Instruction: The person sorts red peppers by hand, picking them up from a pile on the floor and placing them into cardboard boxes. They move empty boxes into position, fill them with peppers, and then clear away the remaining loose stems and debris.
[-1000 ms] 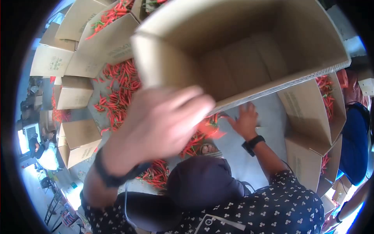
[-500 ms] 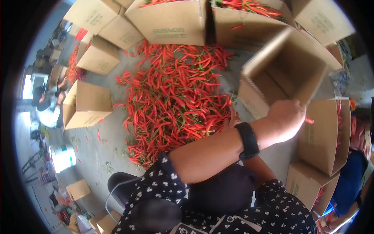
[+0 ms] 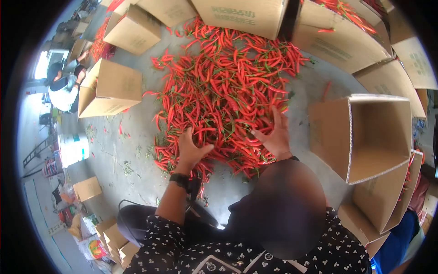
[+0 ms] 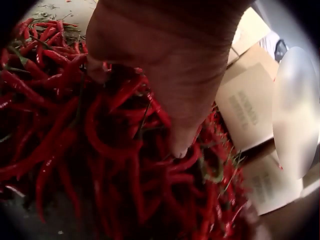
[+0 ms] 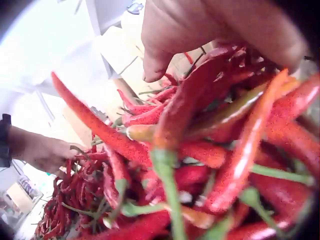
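Note:
A wide heap of red chili peppers (image 3: 223,91) with green stems lies on the floor in front of me. At its near left side is my left hand (image 3: 191,148), thumb spread away from the fingers, with fingertips in among the chilies. In the left wrist view the left hand (image 4: 165,60) reaches down into the chilies (image 4: 112,150). My right hand (image 3: 277,137) is at the near right side of the heap, thumb and fingers wide apart. Loose chilies (image 5: 185,105) lie beneath the right hand (image 5: 225,25) in the right wrist view; its fingertips are partly hidden.
An empty cardboard box (image 3: 331,137) lies to the right, its opening facing away from the heap. More cartons ring the heap, including one filled with chilies (image 3: 346,16). A white bucket (image 3: 73,150) stands at left, and another person (image 3: 64,91) sits behind a carton there.
My left hand has let go of the cardboard box, which now lies to the right, and has moved to the left side of the heap. My right hand is now over the chilies.

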The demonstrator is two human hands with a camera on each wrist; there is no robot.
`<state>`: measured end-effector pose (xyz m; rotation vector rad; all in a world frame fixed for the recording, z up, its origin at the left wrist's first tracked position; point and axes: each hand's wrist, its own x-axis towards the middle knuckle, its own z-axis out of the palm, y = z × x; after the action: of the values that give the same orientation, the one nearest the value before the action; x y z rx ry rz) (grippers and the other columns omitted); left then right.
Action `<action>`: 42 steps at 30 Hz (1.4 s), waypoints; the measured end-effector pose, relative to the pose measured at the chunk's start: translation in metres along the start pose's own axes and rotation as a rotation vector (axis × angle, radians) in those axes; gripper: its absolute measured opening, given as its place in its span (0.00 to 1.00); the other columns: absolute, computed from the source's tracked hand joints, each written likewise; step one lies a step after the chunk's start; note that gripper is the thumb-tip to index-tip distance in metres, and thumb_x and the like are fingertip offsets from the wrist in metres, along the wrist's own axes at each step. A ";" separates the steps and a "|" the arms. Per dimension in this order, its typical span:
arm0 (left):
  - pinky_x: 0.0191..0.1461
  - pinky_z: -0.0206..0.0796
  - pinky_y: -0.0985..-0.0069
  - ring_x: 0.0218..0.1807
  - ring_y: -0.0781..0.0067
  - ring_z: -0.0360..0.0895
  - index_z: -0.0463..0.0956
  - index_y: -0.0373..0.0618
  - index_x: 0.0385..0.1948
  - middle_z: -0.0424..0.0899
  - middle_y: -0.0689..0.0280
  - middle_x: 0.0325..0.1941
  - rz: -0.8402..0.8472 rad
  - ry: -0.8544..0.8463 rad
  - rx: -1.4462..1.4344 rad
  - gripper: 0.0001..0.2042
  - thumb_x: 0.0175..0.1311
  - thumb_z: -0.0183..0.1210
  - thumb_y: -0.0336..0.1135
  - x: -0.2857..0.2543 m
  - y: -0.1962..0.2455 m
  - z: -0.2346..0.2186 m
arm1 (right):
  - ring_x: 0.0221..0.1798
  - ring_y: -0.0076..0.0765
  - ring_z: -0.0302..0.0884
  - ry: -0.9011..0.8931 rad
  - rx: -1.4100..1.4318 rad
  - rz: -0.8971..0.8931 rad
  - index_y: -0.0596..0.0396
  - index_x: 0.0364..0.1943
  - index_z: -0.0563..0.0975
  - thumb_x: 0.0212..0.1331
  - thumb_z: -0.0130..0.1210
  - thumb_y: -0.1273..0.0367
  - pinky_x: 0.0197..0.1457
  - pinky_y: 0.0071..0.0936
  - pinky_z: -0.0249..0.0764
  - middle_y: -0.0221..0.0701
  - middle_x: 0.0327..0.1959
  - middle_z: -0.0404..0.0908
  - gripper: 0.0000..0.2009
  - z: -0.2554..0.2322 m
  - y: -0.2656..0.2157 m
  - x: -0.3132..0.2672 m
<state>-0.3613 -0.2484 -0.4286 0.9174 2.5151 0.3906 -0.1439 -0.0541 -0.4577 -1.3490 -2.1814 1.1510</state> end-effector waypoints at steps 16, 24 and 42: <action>0.69 0.53 0.54 0.71 0.36 0.46 0.45 0.58 0.70 0.40 0.43 0.72 0.062 -0.045 -0.138 0.58 0.29 0.75 0.45 -0.032 0.091 0.049 | 0.60 0.55 0.60 -0.284 0.041 -0.032 0.42 0.65 0.62 0.39 0.71 0.55 0.63 0.44 0.62 0.48 0.57 0.61 0.44 0.006 -0.002 -0.008; 0.70 0.54 0.57 0.71 0.39 0.47 0.42 0.51 0.70 0.41 0.42 0.71 0.119 -0.046 -0.393 0.59 0.31 0.74 0.39 -0.029 0.099 0.064 | 0.60 0.53 0.63 -0.182 0.029 -0.095 0.41 0.62 0.66 0.41 0.69 0.54 0.60 0.40 0.66 0.48 0.56 0.60 0.39 0.011 -0.019 -0.004; 0.71 0.50 0.59 0.70 0.43 0.49 0.53 0.50 0.66 0.49 0.47 0.68 0.344 -0.081 -0.500 0.48 0.35 0.68 0.29 -0.016 0.091 0.063 | 0.47 0.45 0.74 -0.051 0.209 -0.049 0.45 0.55 0.73 0.46 0.64 0.61 0.50 0.37 0.72 0.41 0.46 0.69 0.27 0.022 -0.021 -0.014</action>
<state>-0.2707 -0.1850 -0.4417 1.1195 2.0340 1.0115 -0.1636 -0.0813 -0.4531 -1.1838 -2.0495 1.3656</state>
